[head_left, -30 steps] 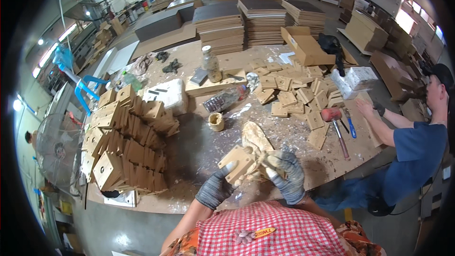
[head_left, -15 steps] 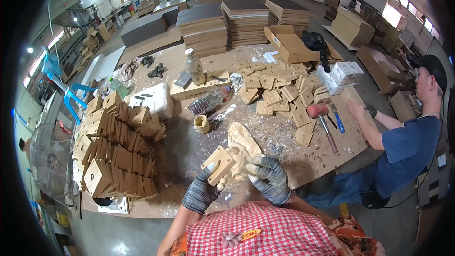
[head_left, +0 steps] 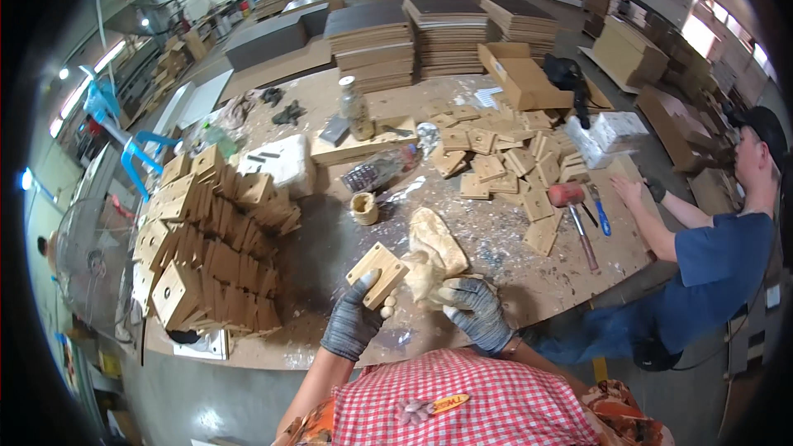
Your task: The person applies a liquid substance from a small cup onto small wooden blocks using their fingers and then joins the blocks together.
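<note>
My left hand [head_left: 351, 324], in a grey glove, holds a small square wooden block [head_left: 377, 273] with a hole in its face, tilted up over the near edge of the workbench [head_left: 462, 223]. My right hand [head_left: 475, 310], also gloved, grips a cream-coloured rag [head_left: 433, 251] that is bunched against the block's right side. The rag's loose end trails away across the bench top.
A tall heap of finished wooden blocks [head_left: 211, 239] fills the bench's left side. Loose flat blocks [head_left: 500, 161], a mallet [head_left: 570, 202], a small tape roll [head_left: 363, 208] and a jar [head_left: 355, 107] lie further back. A person in blue [head_left: 714, 256] sits at the right edge.
The view has shifted slightly toward the bench. My hands have kept the block and rag together, turning the block a little in my left hand.
</note>
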Tool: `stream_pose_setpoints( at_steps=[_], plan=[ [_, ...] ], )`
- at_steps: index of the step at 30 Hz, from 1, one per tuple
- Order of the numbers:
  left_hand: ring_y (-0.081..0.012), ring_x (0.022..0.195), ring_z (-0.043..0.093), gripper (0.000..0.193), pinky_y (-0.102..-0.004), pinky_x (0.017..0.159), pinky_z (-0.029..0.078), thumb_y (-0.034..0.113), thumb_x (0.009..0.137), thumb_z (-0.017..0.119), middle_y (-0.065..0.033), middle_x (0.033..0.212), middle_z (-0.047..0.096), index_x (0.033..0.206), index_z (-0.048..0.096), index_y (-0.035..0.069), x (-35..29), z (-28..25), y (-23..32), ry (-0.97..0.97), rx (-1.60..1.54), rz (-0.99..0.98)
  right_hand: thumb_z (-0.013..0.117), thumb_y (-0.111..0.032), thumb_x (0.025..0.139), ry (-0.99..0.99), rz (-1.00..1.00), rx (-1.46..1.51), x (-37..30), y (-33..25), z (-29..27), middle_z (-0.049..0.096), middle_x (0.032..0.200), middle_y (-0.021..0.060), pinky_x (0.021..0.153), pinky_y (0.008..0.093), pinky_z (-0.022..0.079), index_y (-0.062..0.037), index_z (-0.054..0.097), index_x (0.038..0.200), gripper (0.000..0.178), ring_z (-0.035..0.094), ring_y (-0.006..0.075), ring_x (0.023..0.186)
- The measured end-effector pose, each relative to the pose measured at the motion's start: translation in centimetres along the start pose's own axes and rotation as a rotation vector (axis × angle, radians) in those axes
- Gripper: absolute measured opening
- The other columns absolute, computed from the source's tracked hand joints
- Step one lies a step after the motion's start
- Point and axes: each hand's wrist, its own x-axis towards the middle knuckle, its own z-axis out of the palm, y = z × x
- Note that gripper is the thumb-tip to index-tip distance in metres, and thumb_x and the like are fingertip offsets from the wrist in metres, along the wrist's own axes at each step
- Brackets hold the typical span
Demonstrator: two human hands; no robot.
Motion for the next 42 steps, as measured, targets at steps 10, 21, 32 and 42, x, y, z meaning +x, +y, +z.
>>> stream_pose_setpoints(
  at_steps=[10,21,32,42],
  plan=[
    [-0.0268,0.09,0.064,0.04,-0.039,0.074,0.055,0.014,0.081,0.067,-0.0127,0.103,0.064,0.116,0.053,-0.002,0.3,-4.1,-1.7,0.141,0.082,0.182,0.067,-0.01,0.075,0.025,0.137,-0.113,2.0,5.5,4.6,0.058,0.11,0.0128,0.095,0.035,0.043,-0.0053,0.064,0.108,0.033,0.053,0.0272,0.107],
    [-0.018,0.082,0.063,0.04,-0.0284,0.069,0.053,0.015,0.082,0.068,-0.0058,0.098,0.063,0.117,0.054,0.001,0.0,-5.1,0.0,0.213,0.234,0.183,0.063,-0.01,0.076,-0.082,0.156,0.081,5.0,7.2,7.2,0.054,0.113,0.0161,0.097,0.0365,0.042,-0.0021,0.062,0.109,0.033,0.052,0.0302,0.106],
    [-0.0196,0.059,0.058,0.042,-0.0294,0.052,0.049,0.036,0.087,0.061,-0.0105,0.071,0.059,0.108,0.052,0.001,3.0,-1.6,4.7,0.085,-0.082,-0.124,0.065,-0.009,0.072,-0.258,0.102,-0.104,8.4,8.7,7.8,0.059,0.105,0.0137,0.091,0.0363,0.045,-0.0048,0.064,0.1,0.029,0.055,0.0291,0.101],
    [-0.0174,0.058,0.056,0.039,-0.0274,0.049,0.043,0.035,0.091,0.055,-0.0095,0.069,0.06,0.106,0.054,-0.001,9.4,-0.6,5.7,-0.057,-0.083,-0.3,0.064,0.004,0.074,-0.032,0.112,-0.07,10.2,10.3,7.4,0.057,0.105,0.0107,0.087,0.0327,0.049,-0.0054,0.064,0.102,0.029,0.057,0.0248,0.097]
  ],
)
